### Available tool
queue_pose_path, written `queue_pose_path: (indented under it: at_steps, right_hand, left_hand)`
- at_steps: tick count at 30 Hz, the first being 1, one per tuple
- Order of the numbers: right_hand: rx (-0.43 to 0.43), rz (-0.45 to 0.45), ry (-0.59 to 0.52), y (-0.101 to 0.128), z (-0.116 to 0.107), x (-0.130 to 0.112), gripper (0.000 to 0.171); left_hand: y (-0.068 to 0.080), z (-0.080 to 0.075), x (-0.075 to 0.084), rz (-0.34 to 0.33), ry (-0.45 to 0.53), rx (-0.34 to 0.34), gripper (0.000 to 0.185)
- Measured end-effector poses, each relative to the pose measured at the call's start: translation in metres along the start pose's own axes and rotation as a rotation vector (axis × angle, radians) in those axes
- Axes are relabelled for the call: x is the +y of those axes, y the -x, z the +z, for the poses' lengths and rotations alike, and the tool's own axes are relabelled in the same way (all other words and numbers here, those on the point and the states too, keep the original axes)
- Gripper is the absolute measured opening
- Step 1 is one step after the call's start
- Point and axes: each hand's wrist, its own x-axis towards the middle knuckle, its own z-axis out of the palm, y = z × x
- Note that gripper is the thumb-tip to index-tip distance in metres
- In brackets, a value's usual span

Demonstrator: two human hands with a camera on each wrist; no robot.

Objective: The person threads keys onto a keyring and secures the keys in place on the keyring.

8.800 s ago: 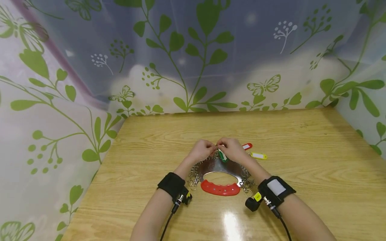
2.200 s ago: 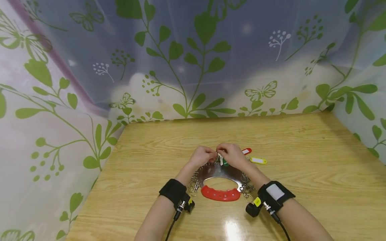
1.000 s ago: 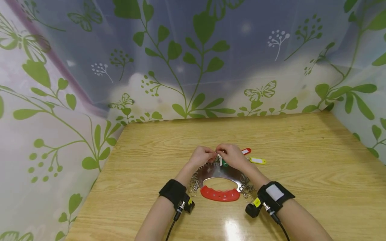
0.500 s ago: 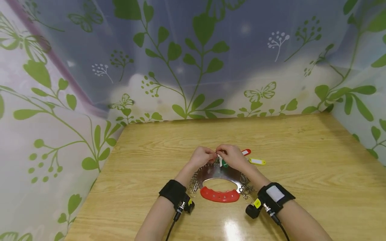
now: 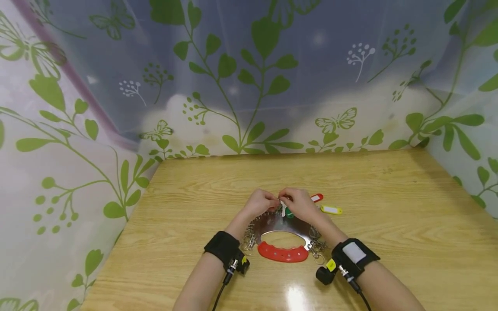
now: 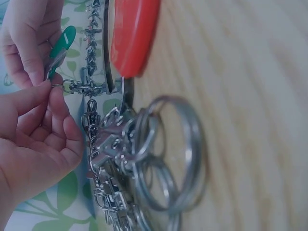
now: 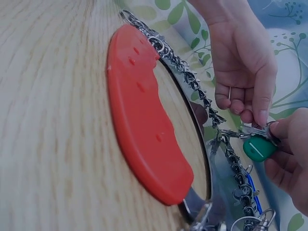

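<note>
Green tag (image 5: 288, 212) at frame centre, pinched by right hand (image 5: 300, 204); left hand (image 5: 261, 203) pinches the clip (image 6: 79, 87) on the metal key holder (image 5: 278, 222). Hands unchanged from earlier; view shifted slightly. Red tag (image 5: 317, 198), yellow tag (image 5: 331, 210) just right.

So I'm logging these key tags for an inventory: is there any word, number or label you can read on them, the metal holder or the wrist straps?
No legible text anywhere.
Green key tag: paper window shows no writing.
Red key tag and yellow key tag: white inserts too small to read.
Red handle of the metal holder: only holes, no lettering.
White patch on the right wrist strap: blank.
</note>
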Motion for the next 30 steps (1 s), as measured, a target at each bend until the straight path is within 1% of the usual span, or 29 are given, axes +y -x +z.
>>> queue_pose_path:
  at_steps: [5, 8, 14, 20, 27, 30]
  right_hand:
    - [-0.02, 0.023, 0.007, 0.0017, 0.0007, -0.0021, 0.009]
    - [-0.023, 0.034, 0.005, 0.0016, -0.0008, -0.004, 0.01]
    - [-0.016, 0.018, 0.002, 0.0014, -0.0022, -0.0073, 0.009]
    - [-0.016, 0.018, 0.011, 0.0008, -0.0019, -0.0066, 0.009]
    - [-0.02, 0.026, 0.016, 0.0009, -0.0018, -0.0065, 0.01]
    - [-0.019, 0.03, 0.018, 0.0013, -0.0023, -0.0057, 0.01]
  left_hand:
    - [0.0015, 0.0004, -0.0014, 0.005, -0.005, 0.001, 0.024]
    - [0.0012, 0.0006, -0.0012, 0.007, -0.003, 0.009, 0.025]
    - [0.002, 0.0003, 0.0005, 0.006, 0.018, 0.02, 0.023]
    - [0.005, -0.001, 0.0025, -0.001, 0.054, 0.017, 0.022]
    - [0.0063, -0.0012, 0.0031, -0.002, 0.041, -0.005, 0.018]
    - [0.0061, -0.0003, 0.0041, -0.011, 0.036, -0.001, 0.019]
